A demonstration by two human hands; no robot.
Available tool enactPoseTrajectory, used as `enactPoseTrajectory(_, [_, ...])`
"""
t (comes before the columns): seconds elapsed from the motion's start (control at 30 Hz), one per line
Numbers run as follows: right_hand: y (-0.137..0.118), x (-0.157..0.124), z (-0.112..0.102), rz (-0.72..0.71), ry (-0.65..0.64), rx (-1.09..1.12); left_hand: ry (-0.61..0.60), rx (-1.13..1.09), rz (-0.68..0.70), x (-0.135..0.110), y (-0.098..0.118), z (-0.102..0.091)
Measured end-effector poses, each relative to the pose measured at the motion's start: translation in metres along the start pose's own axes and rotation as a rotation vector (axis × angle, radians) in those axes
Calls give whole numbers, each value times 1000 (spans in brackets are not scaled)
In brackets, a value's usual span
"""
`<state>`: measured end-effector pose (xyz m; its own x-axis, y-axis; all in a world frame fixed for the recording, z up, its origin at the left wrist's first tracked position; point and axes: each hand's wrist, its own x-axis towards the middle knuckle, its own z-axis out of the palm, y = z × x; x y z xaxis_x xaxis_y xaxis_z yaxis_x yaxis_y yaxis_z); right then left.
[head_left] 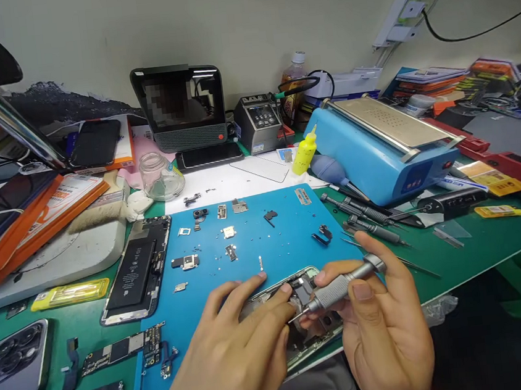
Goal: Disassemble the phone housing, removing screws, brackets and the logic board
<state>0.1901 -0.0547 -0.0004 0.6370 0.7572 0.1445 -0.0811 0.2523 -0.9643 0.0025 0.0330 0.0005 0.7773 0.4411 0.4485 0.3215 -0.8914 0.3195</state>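
An opened phone frame (311,337) lies on the blue work mat (266,244) at the near edge, partly hidden under both hands. My right hand (386,330) grips a silver precision screwdriver (342,287), its tip pointing left into the frame. My left hand (239,346) rests on the frame's left side, fingers pressed down on it beside the screwdriver tip. Several small metal brackets and screws (228,232) are spread over the mat above the hands.
A second opened phone with its battery (137,271) lies left of the mat, with logic boards (119,351) and a phone back (13,370) nearer. A blue heating machine (380,145), yellow bottle (305,152), spare screwdrivers (369,217), glass jar (158,176) and small screen (181,107) stand behind.
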Motion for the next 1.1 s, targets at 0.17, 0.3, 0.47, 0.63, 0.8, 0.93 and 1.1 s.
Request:
enactPoseTrajectory(0.17, [-2, 0, -2, -9, 1, -32, -9, 0, 26, -1, -1, -1])
enactPoseTrajectory(0.3, [-1, 0, -2, -22, -3, -66, 3, 9, 24, 2, -2, 0])
enactPoseTrajectory(0.47, [1, -1, -1, -25, -15, -77, 0, 3, 40, 3, -2, 0])
enactPoseTrajectory(0.63, [0, -1, 0, -19, 2, -79, -53, 6, 31, -4, -3, -1])
enactPoseTrajectory(0.8, [-1, -2, -1, -16, 4, -83, -92, 1, 34, -8, -5, 2])
enactPoseTrajectory(0.93, [-1, -4, -1, -7, 2, -74, -103, -5, 20, -8, -4, 1])
enactPoseTrajectory(1.1, [-1, -2, 0, -5, 4, -72, -106, -11, 9, -9, -2, -1])
